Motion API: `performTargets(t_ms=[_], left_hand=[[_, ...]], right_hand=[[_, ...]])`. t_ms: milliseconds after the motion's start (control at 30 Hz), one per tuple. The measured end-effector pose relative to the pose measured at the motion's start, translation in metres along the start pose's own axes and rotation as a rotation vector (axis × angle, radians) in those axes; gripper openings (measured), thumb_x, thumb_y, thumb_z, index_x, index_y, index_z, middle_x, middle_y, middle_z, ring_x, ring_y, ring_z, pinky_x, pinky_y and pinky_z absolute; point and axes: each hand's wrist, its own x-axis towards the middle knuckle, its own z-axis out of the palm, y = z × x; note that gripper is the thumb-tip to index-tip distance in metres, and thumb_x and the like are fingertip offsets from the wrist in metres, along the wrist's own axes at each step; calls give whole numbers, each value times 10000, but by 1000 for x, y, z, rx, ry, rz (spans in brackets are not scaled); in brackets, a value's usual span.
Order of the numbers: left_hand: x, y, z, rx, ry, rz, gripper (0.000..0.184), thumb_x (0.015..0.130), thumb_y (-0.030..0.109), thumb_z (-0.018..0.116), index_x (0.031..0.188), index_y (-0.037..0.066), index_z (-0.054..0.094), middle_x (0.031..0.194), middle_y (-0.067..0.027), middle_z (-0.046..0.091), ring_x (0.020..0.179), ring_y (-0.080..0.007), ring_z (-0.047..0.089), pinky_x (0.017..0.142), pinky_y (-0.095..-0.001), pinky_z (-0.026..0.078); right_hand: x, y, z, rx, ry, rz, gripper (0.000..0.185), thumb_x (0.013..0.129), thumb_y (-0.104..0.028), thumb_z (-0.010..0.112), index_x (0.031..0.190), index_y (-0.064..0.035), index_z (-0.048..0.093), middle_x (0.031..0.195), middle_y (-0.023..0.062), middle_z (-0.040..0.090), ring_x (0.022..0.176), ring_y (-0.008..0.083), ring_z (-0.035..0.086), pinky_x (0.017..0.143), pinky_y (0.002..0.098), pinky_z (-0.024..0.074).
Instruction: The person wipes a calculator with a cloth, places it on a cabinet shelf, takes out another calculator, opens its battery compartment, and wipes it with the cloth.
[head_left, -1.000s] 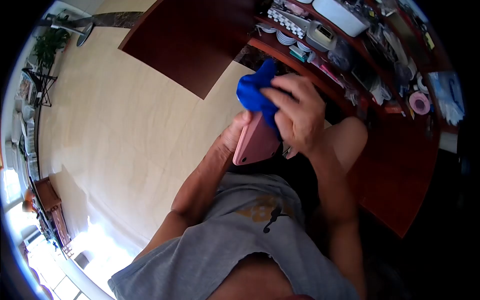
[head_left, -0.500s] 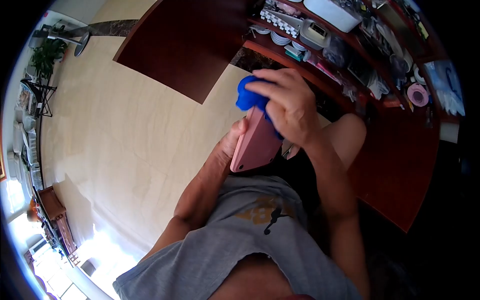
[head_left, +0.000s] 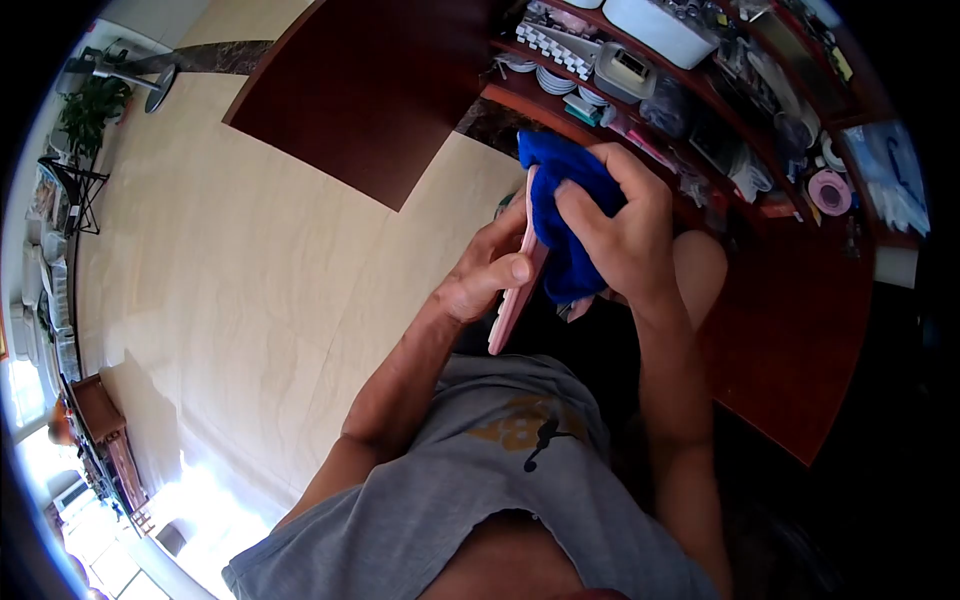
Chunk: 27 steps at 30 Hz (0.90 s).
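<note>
A thin pink keyboard is held up on edge above my lap, with pale raised bits like keys along its left side. My left hand grips its left side, thumb on the near part and fingers behind. My right hand is closed on a blue cloth. The cloth lies spread against the right-hand face and over the upper end of the keyboard, hiding most of that face. My right thumb presses into the cloth, and the other fingers are partly hidden behind it.
Dark red shelves at the upper right carry a white bin, stacked dishes, a grey container and a pink round roll. A dark red wooden panel stands ahead over the pale tiled floor. A plant is far left.
The keyboard has turned to show more of its edge. My right hand has moved right and down, and the bunched cloth is now spread along the keyboard's face.
</note>
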Motion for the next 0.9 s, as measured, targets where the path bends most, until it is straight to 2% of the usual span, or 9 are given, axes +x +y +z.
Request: performTargets(t_ms=[33, 133, 167, 300, 433, 533, 733, 833, 900], left_hand=[[0, -2, 2, 12, 3, 36, 1174, 728, 694, 771, 1578, 30, 308, 1424, -138, 510, 1330, -275, 482, 1139, -415, 353], [1, 1, -1, -44, 48, 55, 1134, 756, 668, 758, 1577, 28, 310, 1438, -142, 495, 1338, -274, 471, 1144, -413, 350], [0, 4, -1, -35, 73, 35, 1121, 766, 663, 751, 1577, 27, 312, 1447, -144, 488, 1339, -274, 469, 1145, -412, 349], [-3, -24, -5, -256, 84, -87, 1113, 711, 681, 783, 1528, 38, 386, 1386, -172, 535, 1303, -309, 518, 1083, -418, 445], [-9, -19, -16, -421, 29, -125, 1186, 684, 743, 763, 1563, 82, 318, 1485, -202, 472, 1333, -398, 509, 1116, -541, 452], [-11, -27, -25, -534, -15, 24, 1226, 675, 848, 687, 1597, 156, 270, 1553, -202, 402, 1383, -439, 458, 1088, -657, 432], [-9, -15, -18, -474, -74, 87, 1280, 645, 911, 642, 1606, 170, 235, 1571, -215, 374, 1411, -443, 425, 1096, -672, 414], [-4, -16, -18, -401, -109, 87, 1269, 638, 887, 676, 1597, 172, 253, 1562, -200, 390, 1407, -431, 433, 1114, -633, 421], [-3, -21, -12, -437, -25, 1, 1232, 620, 774, 765, 1575, 153, 295, 1523, -185, 434, 1376, -387, 475, 1134, -564, 430]], right_hand=[[2, -2, 1, 25, 4, 53, 230, 821, -161, 729, 918, 18, 624, 837, 156, 631, 762, 285, 653, 700, 390, 525], [-5, 8, 15, -75, 53, -377, 236, 828, -175, 723, 917, 18, 621, 870, 166, 619, 767, 295, 640, 725, 400, 515], [-3, 12, 13, -73, 51, -375, 236, 828, -175, 723, 917, 18, 621, 870, 166, 619, 767, 295, 640, 725, 400, 515], [14, 18, 2, -25, -51, -12, 207, 851, -151, 706, 949, 27, 669, 870, 156, 659, 808, 275, 658, 757, 381, 515], [10, 47, 2, -69, -6, -34, 228, 837, -118, 716, 1009, 30, 690, 937, 155, 678, 853, 278, 678, 791, 369, 525], [0, 60, 0, -69, 4, -23, 239, 829, -83, 716, 1039, 29, 689, 973, 156, 682, 872, 271, 685, 808, 362, 530], [-7, 43, -6, 44, 76, 109, 246, 814, -45, 727, 1048, 14, 681, 995, 168, 680, 885, 297, 688, 809, 352, 542], [-4, 42, -4, -250, 66, -231, 240, 793, -72, 764, 1017, -22, 696, 991, 158, 668, 889, 334, 678, 806, 405, 545], [-5, 22, 7, -249, 24, -360, 215, 802, 1, 736, 1011, 20, 691, 1001, 139, 660, 881, 300, 660, 807, 357, 530]])
